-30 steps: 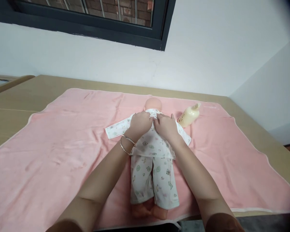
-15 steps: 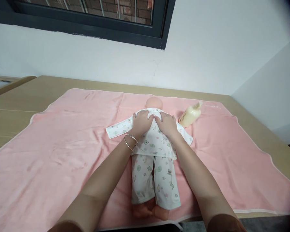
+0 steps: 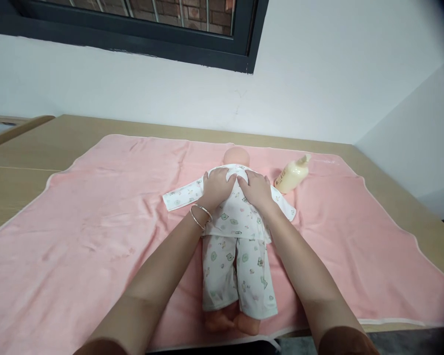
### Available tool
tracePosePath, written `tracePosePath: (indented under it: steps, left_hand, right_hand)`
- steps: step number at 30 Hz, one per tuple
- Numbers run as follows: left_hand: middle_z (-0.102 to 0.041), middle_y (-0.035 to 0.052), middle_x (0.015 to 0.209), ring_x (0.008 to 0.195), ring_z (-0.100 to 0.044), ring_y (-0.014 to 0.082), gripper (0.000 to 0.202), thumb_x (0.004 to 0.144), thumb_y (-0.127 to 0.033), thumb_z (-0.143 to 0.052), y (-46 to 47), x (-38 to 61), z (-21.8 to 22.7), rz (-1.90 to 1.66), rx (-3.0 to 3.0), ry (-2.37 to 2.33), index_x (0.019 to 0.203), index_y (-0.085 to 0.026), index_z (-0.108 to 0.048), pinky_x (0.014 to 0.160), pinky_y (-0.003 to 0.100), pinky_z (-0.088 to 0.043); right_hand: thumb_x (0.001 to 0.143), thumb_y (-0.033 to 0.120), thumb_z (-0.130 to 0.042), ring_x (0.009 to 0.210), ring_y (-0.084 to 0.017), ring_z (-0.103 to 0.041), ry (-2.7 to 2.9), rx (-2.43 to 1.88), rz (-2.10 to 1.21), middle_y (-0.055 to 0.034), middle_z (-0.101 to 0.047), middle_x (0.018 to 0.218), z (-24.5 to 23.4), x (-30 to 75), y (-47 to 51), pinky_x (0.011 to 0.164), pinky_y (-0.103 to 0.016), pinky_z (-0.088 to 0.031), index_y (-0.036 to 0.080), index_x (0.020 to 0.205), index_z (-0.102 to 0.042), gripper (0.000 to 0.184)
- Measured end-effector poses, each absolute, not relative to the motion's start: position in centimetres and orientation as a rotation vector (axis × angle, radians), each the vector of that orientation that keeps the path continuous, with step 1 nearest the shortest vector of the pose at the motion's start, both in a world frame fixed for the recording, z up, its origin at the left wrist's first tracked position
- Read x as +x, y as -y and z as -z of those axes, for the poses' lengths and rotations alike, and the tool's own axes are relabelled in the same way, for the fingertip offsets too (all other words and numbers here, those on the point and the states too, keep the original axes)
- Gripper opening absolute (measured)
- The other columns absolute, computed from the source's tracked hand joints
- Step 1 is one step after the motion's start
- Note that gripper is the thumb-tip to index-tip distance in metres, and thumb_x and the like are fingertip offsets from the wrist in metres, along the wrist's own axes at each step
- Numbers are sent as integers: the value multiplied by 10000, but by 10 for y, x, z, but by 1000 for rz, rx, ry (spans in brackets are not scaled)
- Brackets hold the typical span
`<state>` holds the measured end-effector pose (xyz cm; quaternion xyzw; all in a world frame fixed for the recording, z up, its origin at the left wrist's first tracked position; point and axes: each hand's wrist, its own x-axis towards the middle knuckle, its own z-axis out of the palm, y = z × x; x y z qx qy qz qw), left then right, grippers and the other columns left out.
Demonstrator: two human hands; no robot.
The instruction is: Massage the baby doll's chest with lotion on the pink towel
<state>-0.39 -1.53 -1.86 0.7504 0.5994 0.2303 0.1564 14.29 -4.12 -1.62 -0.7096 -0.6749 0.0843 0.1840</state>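
Note:
A baby doll (image 3: 240,224) in white printed pyjamas lies in the middle, its head away from me and its bare feet towards me. It looks face down, though its face is hidden. My left hand (image 3: 218,187) rests flat on the left side of its upper back, fingers out towards the shoulder. On the other side my right hand (image 3: 257,189) lies flat in the same way, the two thumbs almost meeting at the middle. A cream pump bottle (image 3: 292,175) lies tilted to the right of the doll, apart from my right hand.
A pink blanket (image 3: 96,231) with a pale edge spreads under the doll and bottle. It covers much of a wooden table (image 3: 77,125). Behind stands a white wall (image 3: 299,88) with a dark-framed window (image 3: 222,54).
The view has shifted very slightly. Both hands stay in the same place on the doll's back, and the doll and bottle have not visibly moved.

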Motion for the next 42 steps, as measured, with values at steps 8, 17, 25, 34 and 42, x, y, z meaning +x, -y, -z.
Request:
tracePosePath:
  steps: [8, 17, 25, 34, 42]
  left_hand:
    - [-705, 125, 1395, 1341, -609, 280, 400, 1076, -319, -370, 24, -3, 3, -564, 2334, -1690, 1277, -157, -677, 1209, 459, -393]
    - [-788, 154, 1090, 1052, -743, 301, 322, 1016, -244, -440, 39, -5, -24, -317, 2396, -1795, 1045, -153, -747, 918, 395, -543]
    - [-569, 121, 1579, 1481, -486, 312, 458, 1069, -432, -354, 18, -10, 4, -516, 2209, -1686, 1392, -213, -595, 1250, 579, -316]
    - [-751, 169, 1194, 1148, -706, 327, 314, 1021, -241, -427, 52, -4, -27, -268, 2515, -1695, 1141, -135, -698, 1096, 497, -459]
    - [-519, 155, 1616, 1529, -425, 319, 517, 1056, -463, -384, 21, -8, 1, -467, 2202, -1684, 1474, -189, -516, 1266, 590, -273]
  right_hand:
    - [1088, 414, -321, 1521, -341, -414, 1979, -1946, -222, -132, -484, 1649, 14, 143, 42, 1261, -676, -180, 195, 1584, -451, 558]
    - [1067, 311, -354, 1268, -319, -641, 2147, -1937, -59, -163, -712, 1348, -17, 121, 74, 1261, -607, -204, 189, 1229, -696, 398]
    - [1072, 495, -348, 1492, -351, -452, 1939, -1982, -339, -174, -533, 1597, 8, 150, 41, 1253, -709, -168, 169, 1476, -534, 551]
    - [1072, 302, -348, 1272, -378, -641, 2125, -2026, -71, -184, -712, 1355, -16, 126, 72, 1232, -746, -132, 182, 1288, -652, 392]
    - [1101, 442, -277, 1478, -390, -466, 1974, -2074, -257, -186, -516, 1611, 3, 143, 46, 1240, -727, -177, 170, 1524, -495, 549]
